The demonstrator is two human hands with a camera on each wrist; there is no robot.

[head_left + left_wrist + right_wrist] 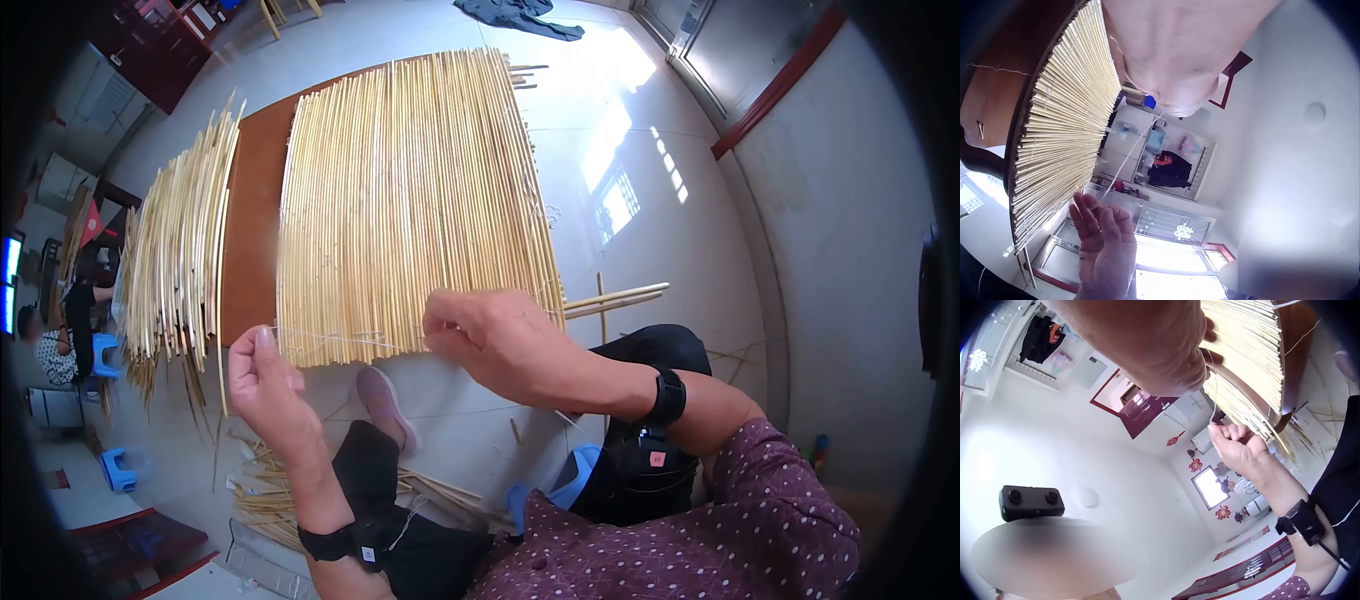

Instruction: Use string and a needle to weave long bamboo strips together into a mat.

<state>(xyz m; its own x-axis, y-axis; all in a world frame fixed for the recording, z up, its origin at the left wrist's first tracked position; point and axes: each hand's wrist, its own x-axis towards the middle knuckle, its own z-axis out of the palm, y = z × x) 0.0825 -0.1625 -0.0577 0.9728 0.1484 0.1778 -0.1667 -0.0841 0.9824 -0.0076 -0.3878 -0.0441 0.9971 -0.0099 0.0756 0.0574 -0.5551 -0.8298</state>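
Observation:
A mat of straight, pale reed stalks (410, 200) laid side by side covers much of a brown table (262, 160). Along its near edge a thin white string (1125, 161) runs taut between the two hands. My left hand (268, 392) pinches one end of the string between thumb and forefinger, just off the mat's near left corner. Over the near right part of the mat, my right hand (505, 340) has its fingers bent; the left wrist view shows its thumb and fingertips pinching the string.
A second pile of loose stalks (180, 240) lies at the table's left end. Some stalks (620, 298) stick out at the right, and cut pieces (270, 490) litter the floor. Blue stools (118, 470) stand at left and below. Dark clothing (520, 15) lies on the floor beyond.

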